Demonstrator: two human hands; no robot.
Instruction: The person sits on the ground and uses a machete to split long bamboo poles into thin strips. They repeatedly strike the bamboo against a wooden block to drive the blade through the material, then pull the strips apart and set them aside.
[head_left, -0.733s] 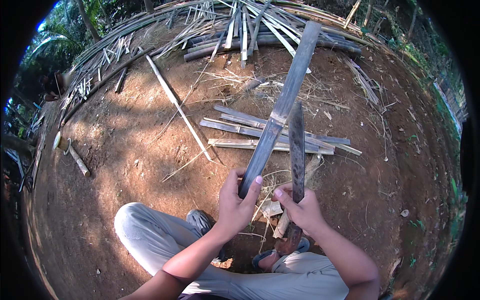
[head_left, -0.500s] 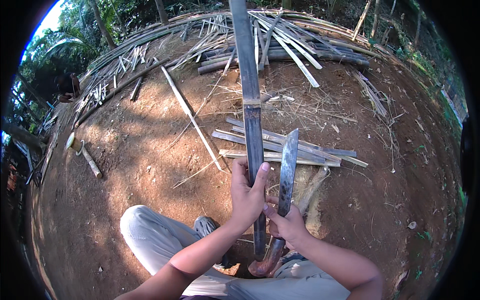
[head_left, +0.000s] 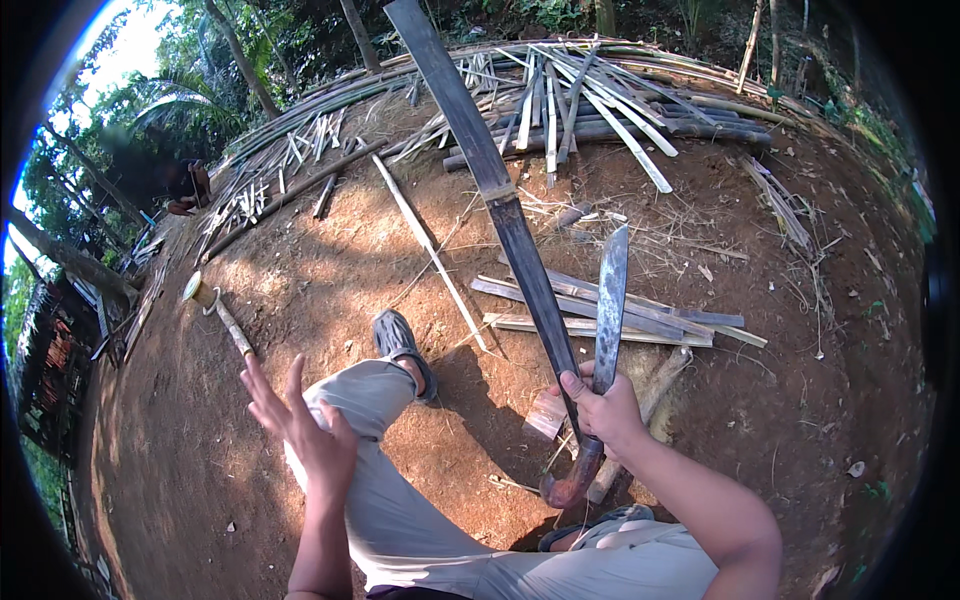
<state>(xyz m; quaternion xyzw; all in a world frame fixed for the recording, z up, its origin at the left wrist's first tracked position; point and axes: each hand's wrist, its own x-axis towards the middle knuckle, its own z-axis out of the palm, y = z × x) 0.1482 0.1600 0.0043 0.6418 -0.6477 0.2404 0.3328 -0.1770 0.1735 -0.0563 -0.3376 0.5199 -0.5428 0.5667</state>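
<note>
Fingers [head_left: 578, 384] around machete [head_left: 608, 300] and bamboo strip [head_left: 500, 190]

left hand [head_left: 305, 435]: off bamboo strip [head_left: 500, 200], now spread open | strip: leans left

The scene was viewed by one head-worn fisheye camera, aimed steeply down and forward, close over the knees and dirt ground [head_left: 300, 260].

Light grey trousers [head_left: 400, 510], grey sandal [head_left: 398, 338], bare forearms
</note>
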